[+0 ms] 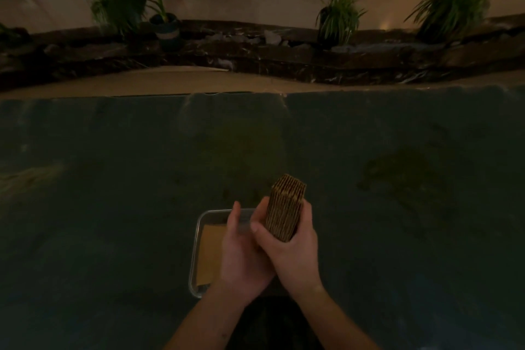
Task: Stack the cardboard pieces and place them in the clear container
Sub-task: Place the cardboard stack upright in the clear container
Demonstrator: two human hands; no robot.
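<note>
Fingers (308,209) of right hand (289,253) clasp cardboard stack (287,207); container (199,239) half-hidden.

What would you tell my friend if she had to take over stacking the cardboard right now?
Right hand: gripping the stack of cardboard pieces, held up on edge over the clear container.
Left hand: cupped against the right hand beside the stack, steadying it.
Container: on the dark table, near the body; a flat cardboard piece already lies inside.
Done: pieces gathered into one stack.
Left: lower the stack into the container. No loose pieces show on the table, though the light is dim.
</note>
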